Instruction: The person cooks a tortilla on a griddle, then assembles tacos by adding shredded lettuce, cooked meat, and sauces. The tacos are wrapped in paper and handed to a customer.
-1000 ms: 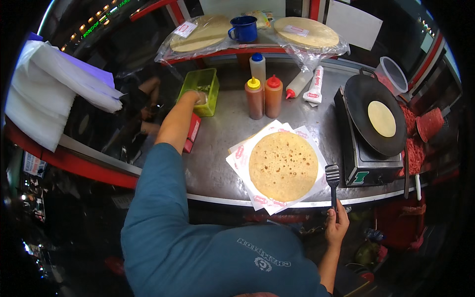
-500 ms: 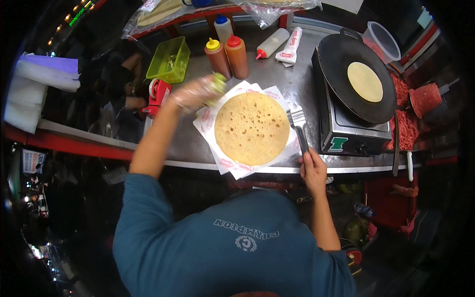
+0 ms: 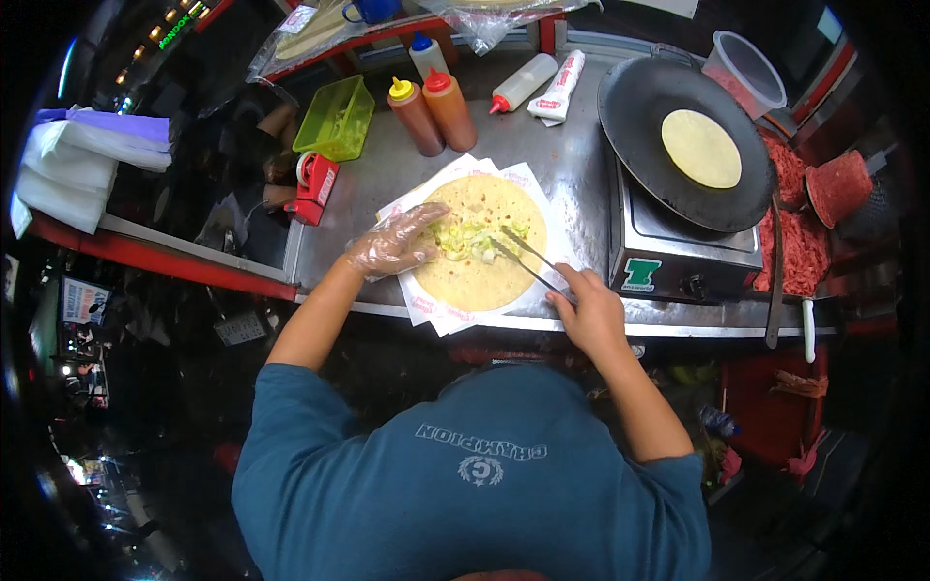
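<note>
There is 1 metal table point(image 3: 572, 184). On it is 1 stove point(image 3: 678, 254) with 1 black pan point(image 3: 628, 107). White paper sheets point(image 3: 431, 312), too stacked to count, sit under 1 big flatbread point(image 3: 480, 281), left of the stove. 1 smaller flatbread point(image 3: 701, 148) lies in the pan. There is 1 green tub point(image 3: 339, 121), and 4 squeeze bottles point(image 3: 452, 114): 3 stand, 1 lies down. The left hand point(image 3: 395, 242), in a clear glove, has its fingers and thumb spread beside the pale green bits point(image 3: 472, 237) on the big flatbread. The right hand point(image 3: 593, 312) pinches 1 pair of tongs point(image 3: 531, 250), tips apart, at the bits.
</note>
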A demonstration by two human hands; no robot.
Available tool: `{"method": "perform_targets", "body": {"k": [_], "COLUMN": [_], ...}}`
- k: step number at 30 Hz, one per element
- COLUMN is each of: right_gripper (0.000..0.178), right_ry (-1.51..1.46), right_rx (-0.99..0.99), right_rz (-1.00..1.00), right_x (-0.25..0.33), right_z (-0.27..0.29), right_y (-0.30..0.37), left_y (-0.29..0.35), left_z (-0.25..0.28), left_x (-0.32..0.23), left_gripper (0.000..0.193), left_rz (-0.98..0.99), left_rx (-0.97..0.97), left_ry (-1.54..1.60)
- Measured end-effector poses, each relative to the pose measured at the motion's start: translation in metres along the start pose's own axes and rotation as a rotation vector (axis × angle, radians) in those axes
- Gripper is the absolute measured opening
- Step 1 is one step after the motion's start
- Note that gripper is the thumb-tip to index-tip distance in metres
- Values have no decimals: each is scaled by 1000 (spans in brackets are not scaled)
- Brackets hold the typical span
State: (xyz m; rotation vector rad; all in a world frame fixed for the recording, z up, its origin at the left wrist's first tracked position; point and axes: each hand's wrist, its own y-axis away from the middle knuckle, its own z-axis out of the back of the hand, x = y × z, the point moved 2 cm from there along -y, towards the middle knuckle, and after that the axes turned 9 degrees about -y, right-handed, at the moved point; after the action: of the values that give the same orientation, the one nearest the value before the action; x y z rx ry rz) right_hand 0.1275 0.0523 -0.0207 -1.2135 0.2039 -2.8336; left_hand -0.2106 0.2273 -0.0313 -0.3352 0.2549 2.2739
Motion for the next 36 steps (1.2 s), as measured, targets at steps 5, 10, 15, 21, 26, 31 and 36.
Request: {"method": "perform_targets", "body": {"k": [5,10,15,21,26,31,36], "right_gripper": [46,47,44,41,47,62,79], "right_ry": [96,110,13,-68,218,421,-518], "right_rx": [-102,-139,-167,-258,-37,-127,-167], "right_rz": [-125,-84,-150,-121,135,91,-4], "right_x": [-9,23,35,73,64,65,93], "right_z": [-26,-30,-53,-58,-60,-76,-100], "right_y": [2,16,22,-16,-3,-5,-21], "left_y": [-17,-17,-35,-79,-68,-8,75], "left_z": [-20,11,98,106,147,146,85], "left_x": [15,23,133,245,211,140,27], "left_gripper": [50,37,33,42,43,39,21], "left_rz": [21,188,273,726,658,534,351], "left_rx": [-248,-284,-719,-163,-705,-1085,-1345], "left_ry": [264,285,-169,-541,-559,-512,-238]}}
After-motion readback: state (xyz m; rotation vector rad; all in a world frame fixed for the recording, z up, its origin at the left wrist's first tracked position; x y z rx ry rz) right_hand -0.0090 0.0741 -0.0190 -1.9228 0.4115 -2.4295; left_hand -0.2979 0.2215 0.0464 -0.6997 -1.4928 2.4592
